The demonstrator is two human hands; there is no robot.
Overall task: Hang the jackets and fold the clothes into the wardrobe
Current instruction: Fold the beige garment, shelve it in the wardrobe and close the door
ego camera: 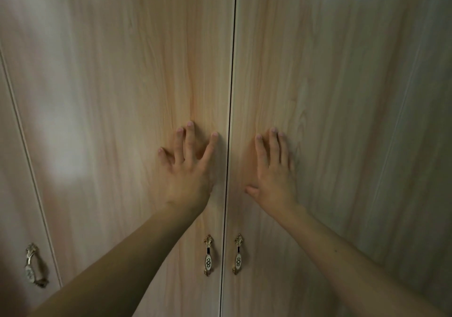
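While the wardrobe [342, 84] fills the view, centre doors [159, 72] shut, left hand [188, 177] and right hand [274, 179] press flat either side of the seam [231, 96], fingers [189, 143] straight, holding nothing. Left-door handle [208, 255] and right-door handle [238, 254] hang below.

The wardrobe [318, 96] doors are pale beige with wood grain; their handles [208, 255] are gold with white ovals.
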